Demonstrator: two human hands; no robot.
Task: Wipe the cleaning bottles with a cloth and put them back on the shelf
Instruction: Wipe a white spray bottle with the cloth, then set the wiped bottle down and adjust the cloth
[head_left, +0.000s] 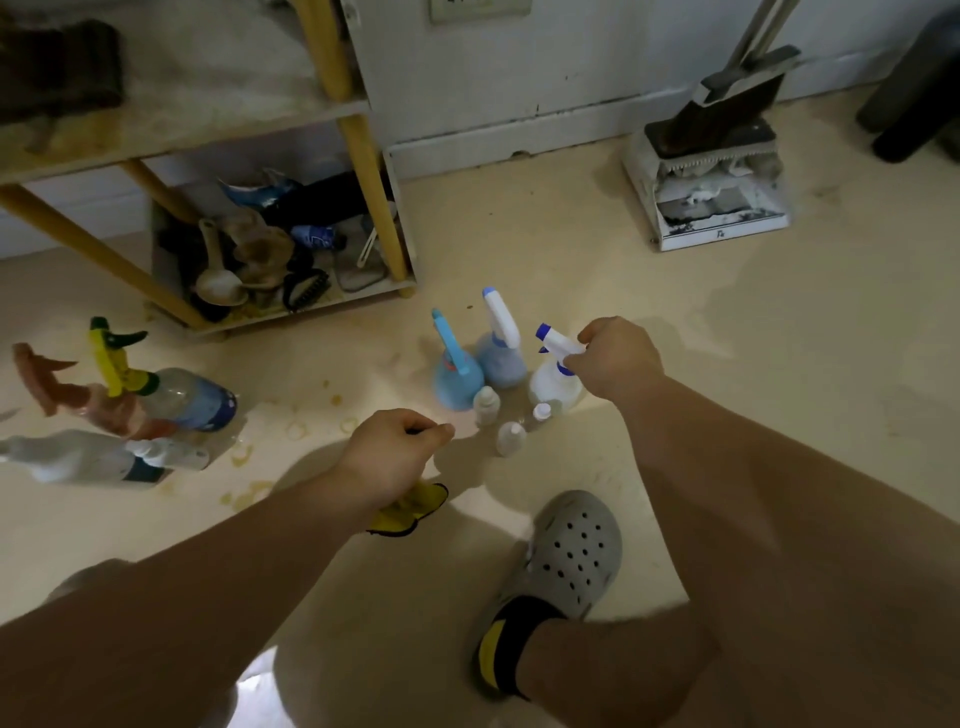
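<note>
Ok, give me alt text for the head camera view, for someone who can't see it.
A person's right hand grips the trigger head of a white spray bottle in a cluster of bottles on the floor, while the left hand holds a yellow cloth. A wooden shelf stands behind them.

glossy plastic spray bottle (555, 384), yellow cloth (410, 512), wooden shelf (358, 150)
</note>
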